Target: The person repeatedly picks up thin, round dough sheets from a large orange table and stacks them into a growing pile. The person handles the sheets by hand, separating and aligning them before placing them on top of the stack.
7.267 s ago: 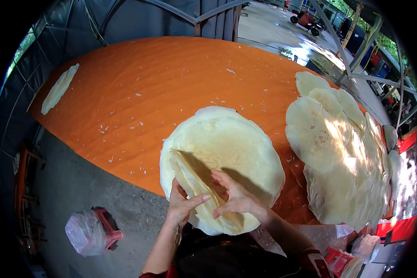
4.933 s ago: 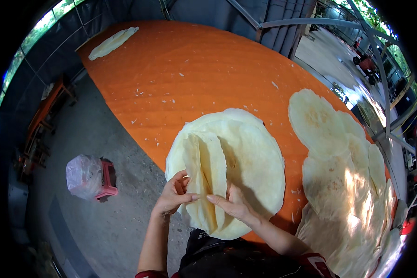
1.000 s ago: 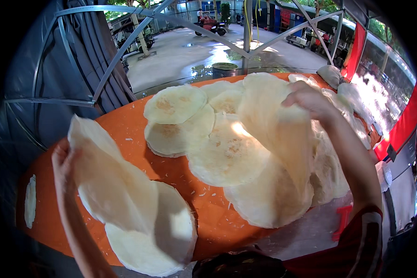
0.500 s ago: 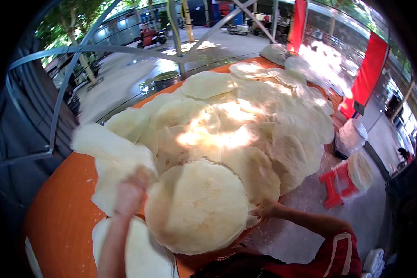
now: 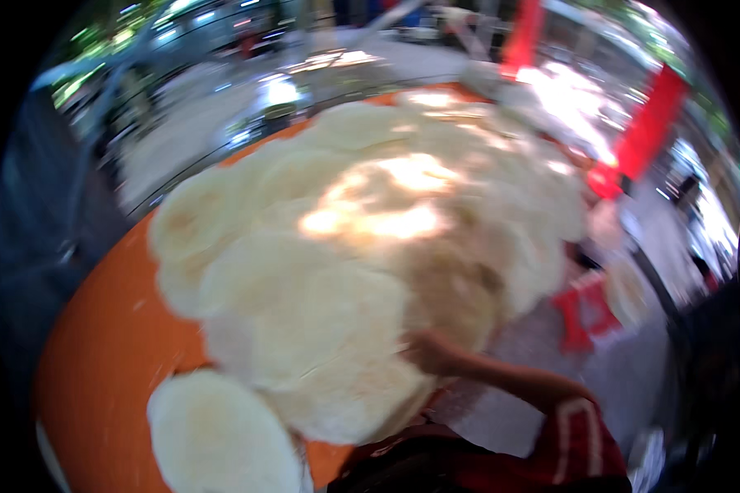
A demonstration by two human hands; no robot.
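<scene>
Nearest you, at the lower edge, your dark red sleeve (image 5: 580,444) with its pale stripe covers the upper part of your right arm, and the bare forearm (image 5: 501,374) runs out from it toward the left, slightly upward and bent at the elbow. Your right hand (image 5: 423,353) sits at the end, low over the right-hand edge of the near sheets, fingers pointing left toward the pale stuff; it is too blurred for you to tell how far the fingers are spread, or whether they grip an edge or only touch it. Your left hand does not show, so you cannot tell its state. The near sheet (image 5: 349,403), thin, roughly round and creamy, lies right by your body and overlaps the wide pale sheet (image 5: 304,296) just past it. To their left, an oval sheet (image 5: 226,435) lies smooth on the orange surface (image 5: 107,361). Farther out, the heap of sheets (image 5: 510,205) spreads across the surface, rounds lapping over one another, some browned or shaded, with glaring sun patches in the middle. Off to the right stands a red stool (image 5: 580,312), and beyond the heap rises a red panel (image 5: 649,123).
</scene>
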